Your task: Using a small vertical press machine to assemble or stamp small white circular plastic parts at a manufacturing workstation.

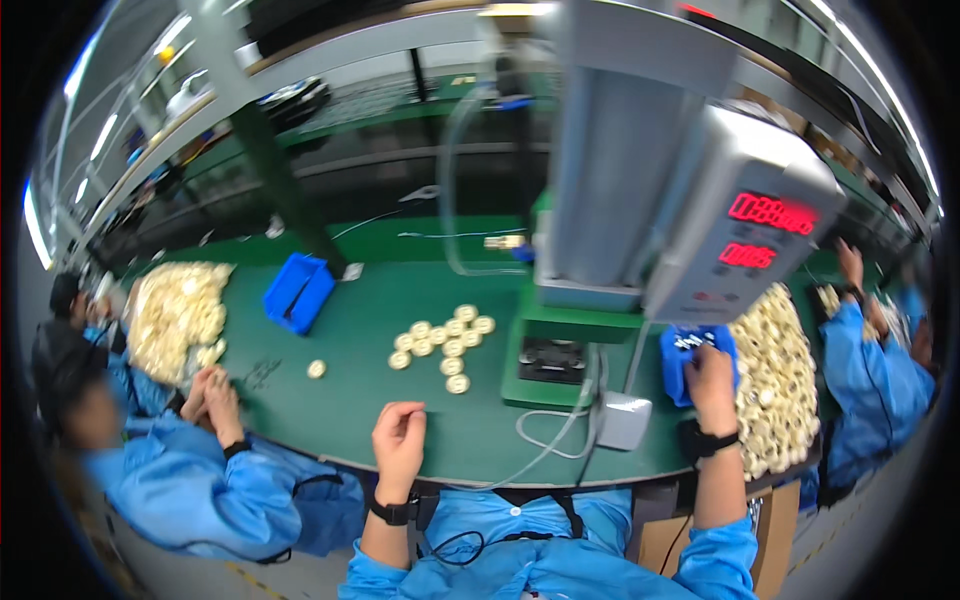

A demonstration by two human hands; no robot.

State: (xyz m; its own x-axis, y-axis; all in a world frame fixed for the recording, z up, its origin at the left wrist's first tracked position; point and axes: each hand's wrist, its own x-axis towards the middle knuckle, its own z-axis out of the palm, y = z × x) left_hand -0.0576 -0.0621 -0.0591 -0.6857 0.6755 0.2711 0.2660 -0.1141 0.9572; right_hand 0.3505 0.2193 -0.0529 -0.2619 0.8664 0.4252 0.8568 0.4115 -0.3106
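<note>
Reaching into a blue bin (671,376) just right of the press (620,190), the right hand (712,380) has its fingers among small white pieces (688,342); whether they pinch one cannot be told. The left hand (399,440), well apart from the right, curls over the green table (480,435), left of the press; its grip is unclear. Cream discs (452,347) cluster left of the press; a cream heap (775,390) spreads to its right. Farther left of the press are a second bin (283,292), a bagged pile (180,315) and a co-worker (230,490) in blue. Shelving (360,42) runs behind the press, and strip lights (103,137) glow far to its left.
</note>
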